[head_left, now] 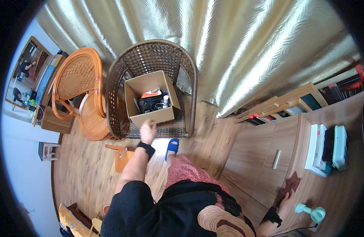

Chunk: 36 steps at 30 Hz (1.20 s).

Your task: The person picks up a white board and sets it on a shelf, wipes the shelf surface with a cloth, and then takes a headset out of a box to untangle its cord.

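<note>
My left hand [148,132] is stretched forward with its fingers curled in and nothing visible in them. It is just in front of an open cardboard box [152,116]; whether it touches the box I cannot tell. Inside the box lie a black bundle [149,103], an orange-and-white packet [151,93] and a small white bottle [166,99]. The box rests on the seat of a dark wicker armchair [150,51]. Off to the right, my right hand [286,203] grips a crumpled brown cloth [289,185] on the wooden cabinet top [298,158]. Both wrists wear black bands.
A small green fan [317,214] stands close to my right hand. Beyond it are white boxes [317,150]. An orange rattan chair [77,75] is beside the armchair, and a low wooden stool [122,158] is by my left forearm. Gold curtains [237,43] hang behind.
</note>
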Tool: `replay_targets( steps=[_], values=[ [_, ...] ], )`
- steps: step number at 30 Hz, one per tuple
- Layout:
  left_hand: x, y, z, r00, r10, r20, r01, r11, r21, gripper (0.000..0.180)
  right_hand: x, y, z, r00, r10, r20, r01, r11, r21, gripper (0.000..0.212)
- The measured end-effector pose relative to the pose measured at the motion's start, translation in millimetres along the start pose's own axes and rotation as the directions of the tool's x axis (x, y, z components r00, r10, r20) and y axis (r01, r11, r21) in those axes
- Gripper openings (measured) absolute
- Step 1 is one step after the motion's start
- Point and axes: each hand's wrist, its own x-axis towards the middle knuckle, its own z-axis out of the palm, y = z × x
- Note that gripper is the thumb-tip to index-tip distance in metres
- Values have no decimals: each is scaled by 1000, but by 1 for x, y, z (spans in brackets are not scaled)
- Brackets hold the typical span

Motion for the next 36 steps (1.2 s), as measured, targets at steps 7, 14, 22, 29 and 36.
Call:
replay_targets(
  steps=[7, 14, 22, 29, 36],
  values=[
    [98, -60, -30, 983, -61, -171, 78, 993, 91, 19, -16, 75, 14, 982, 13, -188, -73, 946, -316, 55],
    [180, -97, -32, 983, -182, -20, 183, 980, 79, 18, 27, -223, 80, 965, -263, -22, 263, 965, 18, 34],
    [210, -108, 20, 667, -295, 685, 174, 955, 242, 42, -54, -518, 197, 302, -913, 275, 760, 405, 508, 30],
    [209, -93, 71, 457, -112, 882, -417, 849, 324, 65, -59, -559, 243, 170, -950, 263, 857, 274, 437, 29],
    [212, -80, 108, 424, -59, 904, -609, 720, 333, 43, -72, -551, 258, 157, -908, 388, 811, 343, 474, 32]
  ],
)
